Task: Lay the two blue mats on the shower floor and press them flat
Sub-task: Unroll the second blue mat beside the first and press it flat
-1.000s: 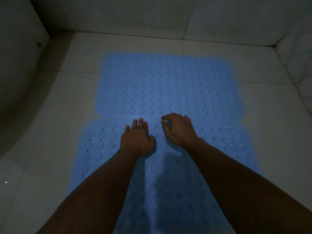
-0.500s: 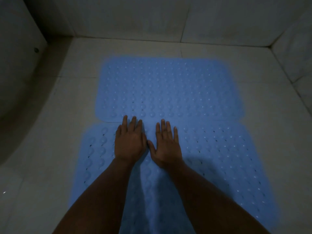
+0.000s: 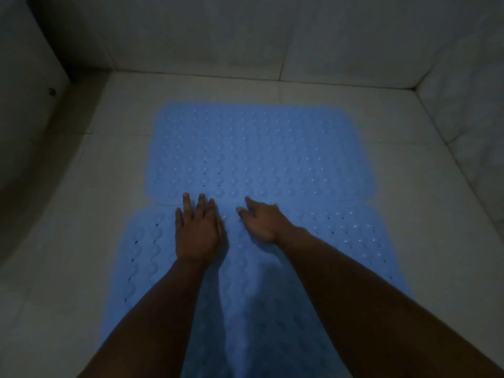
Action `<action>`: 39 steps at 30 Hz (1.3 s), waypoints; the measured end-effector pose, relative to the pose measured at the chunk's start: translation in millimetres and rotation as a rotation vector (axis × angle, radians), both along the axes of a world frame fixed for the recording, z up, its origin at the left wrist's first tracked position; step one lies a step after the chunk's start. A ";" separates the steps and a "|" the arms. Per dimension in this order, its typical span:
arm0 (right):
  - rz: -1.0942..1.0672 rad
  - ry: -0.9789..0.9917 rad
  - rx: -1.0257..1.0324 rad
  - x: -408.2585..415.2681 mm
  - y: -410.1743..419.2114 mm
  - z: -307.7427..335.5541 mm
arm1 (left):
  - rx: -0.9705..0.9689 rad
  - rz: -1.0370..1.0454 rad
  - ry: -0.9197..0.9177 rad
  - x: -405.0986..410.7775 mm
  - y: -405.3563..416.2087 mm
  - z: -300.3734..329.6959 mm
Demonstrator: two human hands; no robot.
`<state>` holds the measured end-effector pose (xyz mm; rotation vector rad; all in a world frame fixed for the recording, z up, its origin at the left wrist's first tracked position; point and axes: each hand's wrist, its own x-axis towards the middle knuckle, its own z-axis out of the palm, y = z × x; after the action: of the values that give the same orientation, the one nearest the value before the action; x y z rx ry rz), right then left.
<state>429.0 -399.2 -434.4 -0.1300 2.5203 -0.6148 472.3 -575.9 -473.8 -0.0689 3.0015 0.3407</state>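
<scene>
Left hand (image 3: 198,231) lies flat, palm down, fingers spread, on the far edge of the near mat (image 3: 341,255); its fingertips (image 3: 186,199) reach over the seam onto the far mat (image 3: 259,151). Holds nothing, just presses. Right hand (image 3: 263,221) is just beside it, also on the near mat by the seam, but angled toward the left hand with fingers loosely curled, only the tips look to touch. Can't tell how much weight is on it. Not pinching anything visible.

Both mats are down on the shower floor (image 3: 409,148), one behind the other, long edges meeting at the seam right under the hands. The far mat looks flat. The near mat shows a pale ridge or fold running from between the forearms toward the camera; dim light, hard to be sure.

Risks, as judgement:
- Pressing only at the seam could push the near mat's edge up over the far mat, leaving an overlap lip.
- The central ridge probably stays if hands don't work back along it; trapped air would keep the mat from lying flat.
- Uneven load, flat left and light right, may skew the near mat sideways on smooth tile.
- Near mat's closest end is out of view, state there unknown.
</scene>
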 end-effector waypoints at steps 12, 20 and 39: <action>-0.259 0.328 0.019 -15.8 126.0 29.2 | 0.121 -0.351 0.034 -2.2 144.4 -15.6; -0.168 0.435 -0.057 -4.1 149.5 -25.4 | 0.042 -0.347 0.132 3.9 154.5 -44.0; 0.041 0.313 0.287 46.6 125.1 -57.3 | 0.018 -0.286 0.017 -19.7 129.2 9.9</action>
<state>475.7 -274.1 -491.7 -0.1840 2.8688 -0.2237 452.7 -446.7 -464.0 0.3628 2.9659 0.3374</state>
